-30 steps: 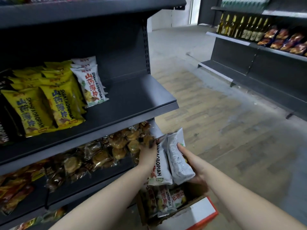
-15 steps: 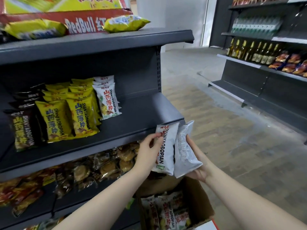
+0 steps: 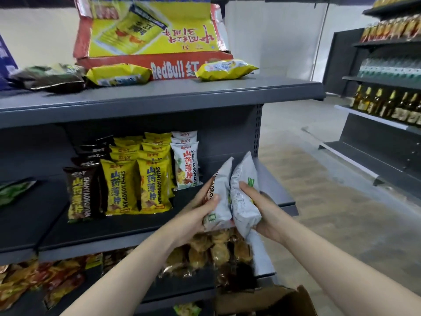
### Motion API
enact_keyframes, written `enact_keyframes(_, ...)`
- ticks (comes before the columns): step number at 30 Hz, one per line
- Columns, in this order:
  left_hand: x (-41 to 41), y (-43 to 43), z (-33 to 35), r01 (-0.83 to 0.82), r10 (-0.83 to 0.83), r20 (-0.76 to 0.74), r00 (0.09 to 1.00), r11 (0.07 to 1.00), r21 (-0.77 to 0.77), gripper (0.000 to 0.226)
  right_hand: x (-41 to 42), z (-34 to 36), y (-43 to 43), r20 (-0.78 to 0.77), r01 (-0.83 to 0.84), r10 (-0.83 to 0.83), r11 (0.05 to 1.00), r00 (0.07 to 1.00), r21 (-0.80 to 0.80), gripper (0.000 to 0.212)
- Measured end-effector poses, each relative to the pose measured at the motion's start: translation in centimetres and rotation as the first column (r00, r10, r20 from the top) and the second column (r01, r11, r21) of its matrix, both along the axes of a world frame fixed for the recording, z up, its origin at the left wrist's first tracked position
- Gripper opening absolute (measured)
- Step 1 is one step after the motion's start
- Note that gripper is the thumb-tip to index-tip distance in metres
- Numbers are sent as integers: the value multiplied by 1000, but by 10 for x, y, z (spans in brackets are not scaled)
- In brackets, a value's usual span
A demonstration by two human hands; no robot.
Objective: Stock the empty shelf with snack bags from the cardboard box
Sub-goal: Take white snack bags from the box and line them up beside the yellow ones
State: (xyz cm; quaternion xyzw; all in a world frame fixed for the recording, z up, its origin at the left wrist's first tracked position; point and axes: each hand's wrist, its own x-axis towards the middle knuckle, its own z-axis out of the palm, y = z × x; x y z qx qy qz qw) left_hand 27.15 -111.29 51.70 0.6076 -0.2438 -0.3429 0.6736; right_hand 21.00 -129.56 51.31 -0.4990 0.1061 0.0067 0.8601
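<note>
Snack bags: I have two white ones, held upright side by side, touching, over right end of middle shelf (image 3: 241, 137). My left hand (image 3: 200, 207) closed around left white bag (image 3: 219, 192), thumb across its front. My right hand (image 3: 262, 208) closed around right white bag (image 3: 245, 190), fingers wrapped over its face. Stocked white bags (image 3: 185, 160) stand just left, yellow bags (image 3: 136, 176) beyond. Cardboard box (image 3: 284, 302) at bottom edge, below my arms.

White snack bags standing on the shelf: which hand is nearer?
Left. The left hand holds its white bag just below and right of the shelved white snack bags; the right hand holds another bag farther right, toward the aisle.
</note>
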Motion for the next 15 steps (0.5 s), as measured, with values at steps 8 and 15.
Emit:
enact_keyframes(8, 73, 0, -4, -40, -33, 301, 953, 972, 231, 110, 84, -4, 12, 52, -95, 102, 988, 993, -123, 50)
enact_keyframes(15, 120, -5, -27, -230, 154, 384, 910, 960, 158, 135, 138, -6, 14, 46, 49, -39, 970, 998, -238, 35)
